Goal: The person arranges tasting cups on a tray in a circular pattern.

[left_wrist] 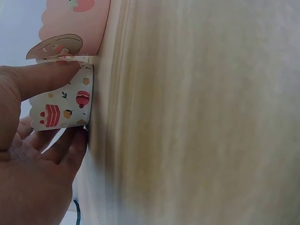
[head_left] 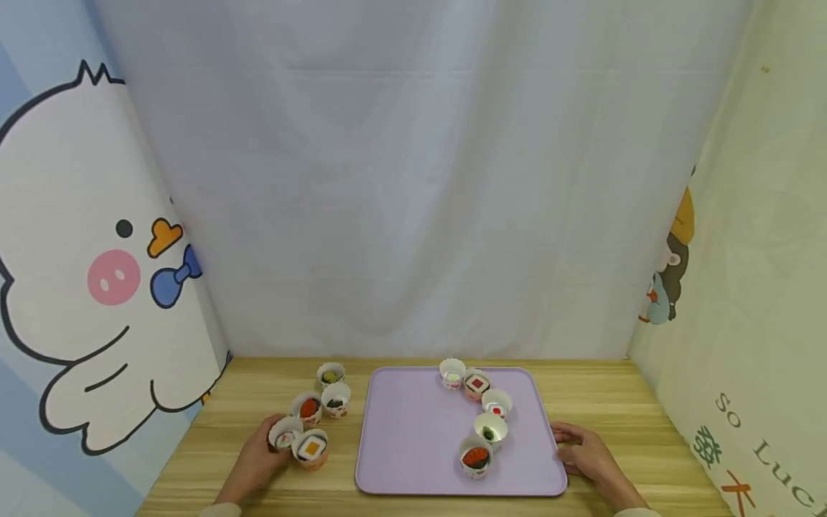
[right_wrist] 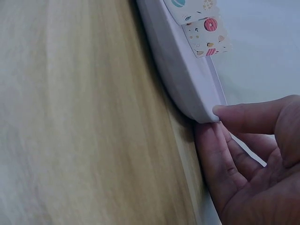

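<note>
**A cup in one grip, the tray's edge in the other**

At the far left of my work, my left grip (head_left: pixel 261 457) pinched a small white patterned cup (head_left: pixel 284 432), thumb on one side and fingers on the other. It was at the near end of the left-hand cluster on the bench (head_left: pixel 226 409); whether its base bore weight on the wood, I could not tell. Just behind and to its right stood a red-filled cup (head_left: pixel 306 408), and close on its right a pink cup (head_left: pixel 311 458) with an orange-centred filling. Farther back were a yellow-green-filled cup (head_left: pixel 331 375) and a dark-filled cup (head_left: pixel 336 398).

To the right lay the lilac tray (head_left: pixel 407 431), flat on the bench. On its right half, five cups ran in a bowed line, from a pale-green-filled cup (head_left: pixel 452 372) by the far rim to an orange-red-topped cup (head_left: pixel 476 459) nearest me. Beyond them, my right grip (head_left: pixel 581 452) pinched the tray's right edge, near the front corner.

I judged the step in hand to be securing the patterned cup while the tray was steadied. The next move, as I read it, called for a straight, light lift, clear of the pink cup and without crushing the thin wall.
</note>
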Tool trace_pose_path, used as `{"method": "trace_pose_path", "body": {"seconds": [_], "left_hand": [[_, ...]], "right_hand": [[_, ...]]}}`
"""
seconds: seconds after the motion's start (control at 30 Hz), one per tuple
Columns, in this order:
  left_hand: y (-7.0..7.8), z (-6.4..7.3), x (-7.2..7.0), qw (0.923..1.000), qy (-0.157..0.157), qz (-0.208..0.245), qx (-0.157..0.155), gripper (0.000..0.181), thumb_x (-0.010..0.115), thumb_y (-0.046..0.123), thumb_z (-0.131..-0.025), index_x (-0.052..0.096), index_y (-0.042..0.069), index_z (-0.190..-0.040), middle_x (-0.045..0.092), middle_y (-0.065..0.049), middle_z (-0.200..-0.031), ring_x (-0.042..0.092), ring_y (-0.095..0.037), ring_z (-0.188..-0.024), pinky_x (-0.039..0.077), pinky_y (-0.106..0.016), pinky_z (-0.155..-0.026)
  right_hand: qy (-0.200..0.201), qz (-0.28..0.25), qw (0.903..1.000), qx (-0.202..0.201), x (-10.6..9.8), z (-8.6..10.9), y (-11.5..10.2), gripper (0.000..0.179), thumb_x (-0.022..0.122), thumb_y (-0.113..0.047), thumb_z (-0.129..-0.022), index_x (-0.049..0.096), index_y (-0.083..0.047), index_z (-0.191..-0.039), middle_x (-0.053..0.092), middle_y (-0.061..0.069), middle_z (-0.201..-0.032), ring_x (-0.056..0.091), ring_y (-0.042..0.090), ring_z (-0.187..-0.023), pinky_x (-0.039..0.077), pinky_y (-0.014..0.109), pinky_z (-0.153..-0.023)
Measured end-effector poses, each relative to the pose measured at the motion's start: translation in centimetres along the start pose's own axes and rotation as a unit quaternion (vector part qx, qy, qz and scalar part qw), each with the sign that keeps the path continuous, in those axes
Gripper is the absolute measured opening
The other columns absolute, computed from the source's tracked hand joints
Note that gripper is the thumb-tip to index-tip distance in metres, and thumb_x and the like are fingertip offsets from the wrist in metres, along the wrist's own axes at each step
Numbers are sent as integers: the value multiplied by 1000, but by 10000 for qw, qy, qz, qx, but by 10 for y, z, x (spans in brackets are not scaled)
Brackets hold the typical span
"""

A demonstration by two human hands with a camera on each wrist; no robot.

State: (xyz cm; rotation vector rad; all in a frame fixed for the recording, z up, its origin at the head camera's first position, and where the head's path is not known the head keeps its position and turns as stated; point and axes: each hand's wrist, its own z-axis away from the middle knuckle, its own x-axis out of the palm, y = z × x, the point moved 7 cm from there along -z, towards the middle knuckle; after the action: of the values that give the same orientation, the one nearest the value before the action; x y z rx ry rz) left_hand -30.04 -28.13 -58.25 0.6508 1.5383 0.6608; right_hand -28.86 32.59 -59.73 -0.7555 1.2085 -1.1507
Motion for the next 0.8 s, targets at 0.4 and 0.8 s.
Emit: {"method": "trace_pose_path", "body": {"seconds": [0.4, 0.8], "left_hand": [[-11, 0, -6, 9991, 4, 28, -412, 71, 81, 27, -77, 49, 1, -135, 62, -22, -124, 61, -28, -107, 50, -38, -85], [5, 9, -37, 9984, 30, 47, -567, 73, 76, 27, -82, 41, 2, -140, 62, -24, -122, 63, -27, -101, 51, -33, -75]], "right_hand": [[-85, -284, 9996, -25, 4, 3, -1, 60, 61, 12, -75, 50, 12, -134, 61, 20, -111, 64, 19, -82, 59, 37, -68], [-46, -279, 9996, 2, 2, 2, -2, 61, 61, 12, -75, 50, 11, -135, 60, 18, -111, 64, 18, -82, 59, 36, -69]]}}
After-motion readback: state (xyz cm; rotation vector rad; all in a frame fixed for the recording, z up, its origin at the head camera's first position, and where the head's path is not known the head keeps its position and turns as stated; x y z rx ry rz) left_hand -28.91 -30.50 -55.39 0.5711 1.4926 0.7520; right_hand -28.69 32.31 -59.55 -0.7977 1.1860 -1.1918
